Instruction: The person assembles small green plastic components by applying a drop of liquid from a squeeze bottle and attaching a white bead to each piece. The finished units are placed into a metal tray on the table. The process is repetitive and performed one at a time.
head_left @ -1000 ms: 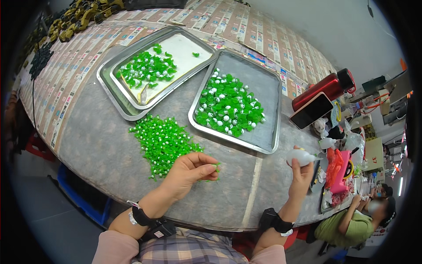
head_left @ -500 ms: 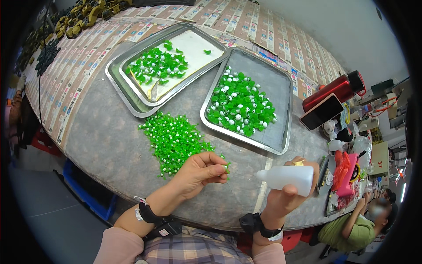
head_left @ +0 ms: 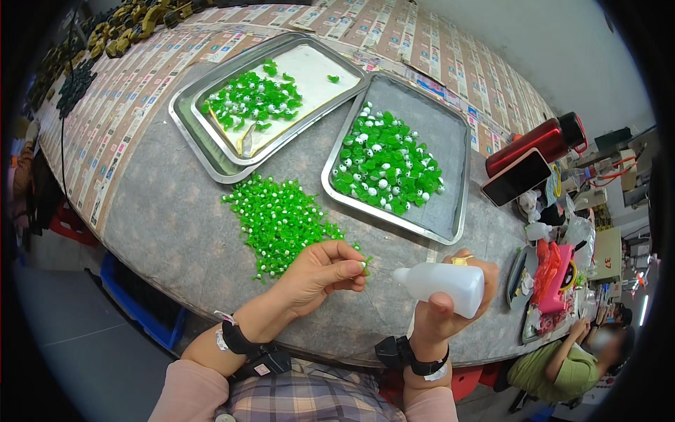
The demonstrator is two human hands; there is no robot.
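Note:
A small green plastic piece with a white dot (head_left: 366, 264) is pinched between the thumb and fingertips of my left hand (head_left: 323, 276). Wrapped round a translucent white squeeze bottle (head_left: 446, 287) is my right hand (head_left: 450, 313). The bottle lies nearly sideways, its nozzle aimed left at the pinched piece with a gap between them. Beyond my left hand a heap of similar green and white pieces (head_left: 278, 221) is spread on the table. Larger green pieces with white eye-like balls (head_left: 387, 162) fill much of the right metal tray (head_left: 394, 219).
A second pair of stacked trays (head_left: 211, 165) holds more green pieces (head_left: 256, 98) at the far left. On the right stand a red flask (head_left: 534, 144), a phone (head_left: 517, 177) and a pink container (head_left: 559, 281). A person in a green shirt (head_left: 555, 373) sits at the lower right.
My right hand has moved the bottle left and slightly down, bringing its nozzle closer to the pinched piece. The left hand has stayed nearly in place.

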